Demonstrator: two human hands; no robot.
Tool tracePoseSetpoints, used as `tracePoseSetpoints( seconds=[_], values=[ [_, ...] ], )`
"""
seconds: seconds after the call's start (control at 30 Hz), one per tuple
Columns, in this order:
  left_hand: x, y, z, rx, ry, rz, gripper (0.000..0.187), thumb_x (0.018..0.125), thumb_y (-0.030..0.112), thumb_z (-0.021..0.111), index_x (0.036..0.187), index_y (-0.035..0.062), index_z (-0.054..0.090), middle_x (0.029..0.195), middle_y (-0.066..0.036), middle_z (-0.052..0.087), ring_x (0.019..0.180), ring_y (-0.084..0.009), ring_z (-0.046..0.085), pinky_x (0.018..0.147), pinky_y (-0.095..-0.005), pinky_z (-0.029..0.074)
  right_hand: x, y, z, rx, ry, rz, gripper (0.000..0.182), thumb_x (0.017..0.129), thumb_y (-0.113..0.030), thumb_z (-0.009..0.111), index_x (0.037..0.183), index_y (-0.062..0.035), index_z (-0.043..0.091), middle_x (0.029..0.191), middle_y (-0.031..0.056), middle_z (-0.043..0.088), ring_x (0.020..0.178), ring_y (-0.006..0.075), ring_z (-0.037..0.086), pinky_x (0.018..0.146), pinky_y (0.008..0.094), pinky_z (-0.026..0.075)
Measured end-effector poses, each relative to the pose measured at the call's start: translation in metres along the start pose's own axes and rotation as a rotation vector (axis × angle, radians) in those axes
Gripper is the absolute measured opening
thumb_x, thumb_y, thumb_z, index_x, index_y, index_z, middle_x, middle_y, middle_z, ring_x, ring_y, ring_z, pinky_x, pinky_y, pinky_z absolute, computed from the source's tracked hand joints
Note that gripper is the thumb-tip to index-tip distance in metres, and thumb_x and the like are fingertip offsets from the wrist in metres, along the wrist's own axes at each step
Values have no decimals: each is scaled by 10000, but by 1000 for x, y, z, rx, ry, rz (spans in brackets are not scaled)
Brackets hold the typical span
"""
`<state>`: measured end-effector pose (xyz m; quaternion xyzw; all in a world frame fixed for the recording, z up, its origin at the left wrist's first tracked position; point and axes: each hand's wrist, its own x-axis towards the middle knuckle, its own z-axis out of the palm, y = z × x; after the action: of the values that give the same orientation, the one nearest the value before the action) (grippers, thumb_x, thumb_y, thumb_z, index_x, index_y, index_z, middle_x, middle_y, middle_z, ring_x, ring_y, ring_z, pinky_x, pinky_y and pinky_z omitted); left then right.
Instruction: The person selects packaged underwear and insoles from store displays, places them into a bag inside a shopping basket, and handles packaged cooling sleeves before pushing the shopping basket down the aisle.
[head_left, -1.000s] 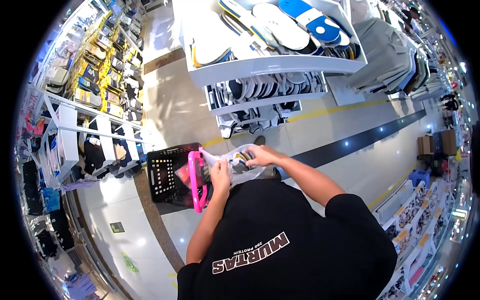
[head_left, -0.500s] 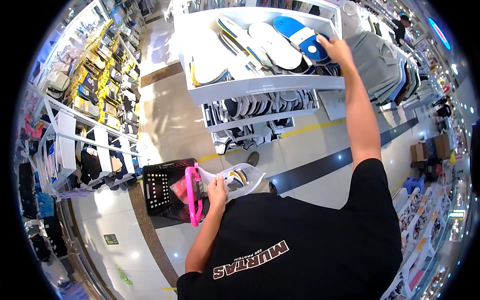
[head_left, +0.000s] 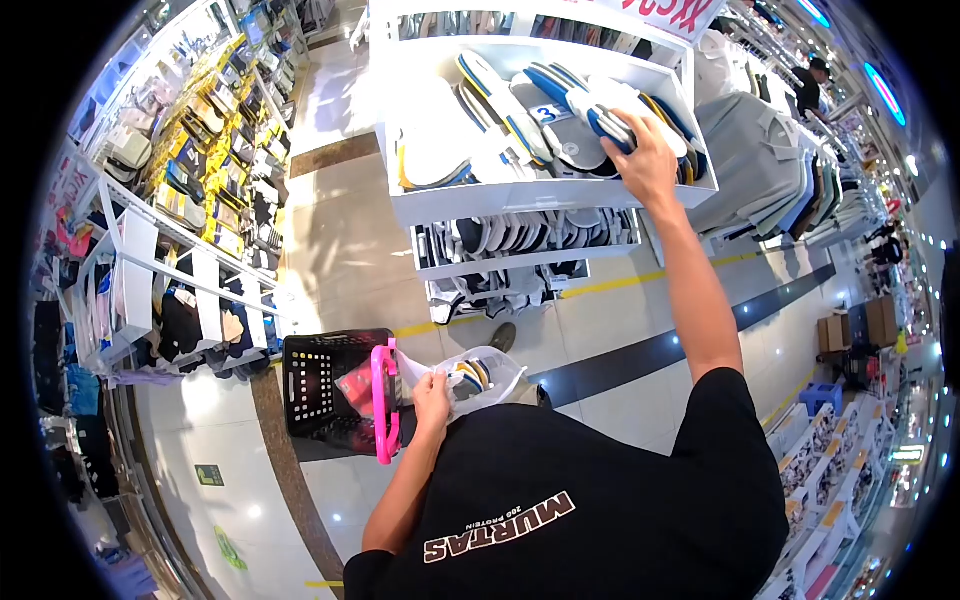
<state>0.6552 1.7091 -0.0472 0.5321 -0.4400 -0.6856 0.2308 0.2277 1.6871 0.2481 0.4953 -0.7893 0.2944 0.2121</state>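
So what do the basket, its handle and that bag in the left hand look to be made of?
Basket: black, probably moulded plastic, given its grid of cut-out holes. Handle: smooth, glossy pink, likely plastic too. Bag, in the left hand: thin, see-through plastic film, by its creases.

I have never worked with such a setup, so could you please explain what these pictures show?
There is no robot: these are a person's bare hands, filmed by one camera worn on the head. It took every picture. The left hand has its grip on a translucent bag with striped items inside. The right hand touches a blue-and-white stack in a white bin; whether it holds any is unclear. Nearby sits a black basket with a pink handle.
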Motion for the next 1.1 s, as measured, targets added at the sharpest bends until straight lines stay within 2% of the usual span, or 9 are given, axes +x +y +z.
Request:
tracePoseSetpoints(
  seconds=[0.13, 0.27, 0.4, 0.47, 0.53, 0.6, 0.7, 0.87, 1.1],
  values=[
    [-11, 14, 2, 15, -23, 18, 317, 1003, 259, 543, 743, 79, 518, 621, 36, 447, 511, -63, 400, 448, -260, 315, -6, 10, 9, 56, 78, 2, 436, 803, -188, 762, 1220, -193, 634, 1090, 115, 656, 1005, 323, 640, 869, 392, 501],
    [-11, 13, 0, 25, -25, 38, 314, 998, 258, 538, 743, 76, 516, 609, 21, 462, 478, -78, 418, 422, -271, 317, 5, 36, 13, 363, 213, 84, 426, 807, -166, 763, 1211, -121, 634, 1165, 109, 676, 1055, 230, 643, 926, 322, 473],
    [-14, 25, -5, 38, -9, 38, 298, 990, 250, 546, 756, 67, 535, 599, 16, 467, 486, -82, 442, 416, -277, 322, 10, 54, -13, 288, 506, 50, 433, 786, -157, 823, 1148, -7, 637, 1063, 124, 660, 963, 225, 642, 857, 330, 515],
    [-15, 27, -7, -26, 2, 23, 292, 986, 253, 555, 770, 56, 555, 600, 13, 482, 496, -79, 456, 423, -277, 337, -4, 54, -31, 631, 508, 209, 457, 806, -142, 812, 1183, 11, 605, 1060, 122, 653, 967, 210, 642, 842, 324, 532],
    [-9, 20, -11, -38, 6, -2, 290, 987, 259, 555, 792, 44, 578, 617, 2, 516, 506, -80, 473, 436, -273, 361, -34, 7, -59, 950, 393, 366, 476, 843, -133, 776, 1245, 5, 564, 1101, 118, 639, 982, 197, 640, 849, 313, 538],
    [-12, 31, -9, -34, 21, -57, 285, 983, 265, 575, 791, 55, 591, 641, 8, 537, 515, -73, 486, 451, -254, 373, -67, -3, -74, 996, 190, 523, 509, 865, -130, 748, 1306, -5, 525, 1156, 118, 616, 1001, 200, 638, 862, 317, 536],
    [-13, 37, -5, -81, 9, -77, 277, 984, 270, 579, 807, 57, 605, 661, 5, 568, 521, -66, 501, 461, -239, 382, -126, -14, -64, 1049, -236, 554, 483, 844, -126, 750, 1283, -29, 572, 1183, 72, 599, 1057, 166, 585, 943, 311, 472],
    [-6, 34, -6, -105, -20, -68, 278, 992, 272, 562, 827, 54, 609, 673, 0, 593, 535, -70, 538, 475, -225, 414, -197, -50, -27, 950, -903, 502, 451, 757, -167, 806, 1163, -45, 651, 1053, 40, 633, 984, 127, 578, 880, 281, 471],
    [-16, 40, 3, -139, -51, -108, 249, 1000, 258, 551, 853, 63, 598, 660, 1, 584, 522, -75, 539, 478, -223, 419, -245, -51, 19, 959, -931, 665, 418, 785, -135, 788, 1163, -42, 638, 1041, 50, 648, 975, 138, 589, 873, 291, 470]
  ],
)
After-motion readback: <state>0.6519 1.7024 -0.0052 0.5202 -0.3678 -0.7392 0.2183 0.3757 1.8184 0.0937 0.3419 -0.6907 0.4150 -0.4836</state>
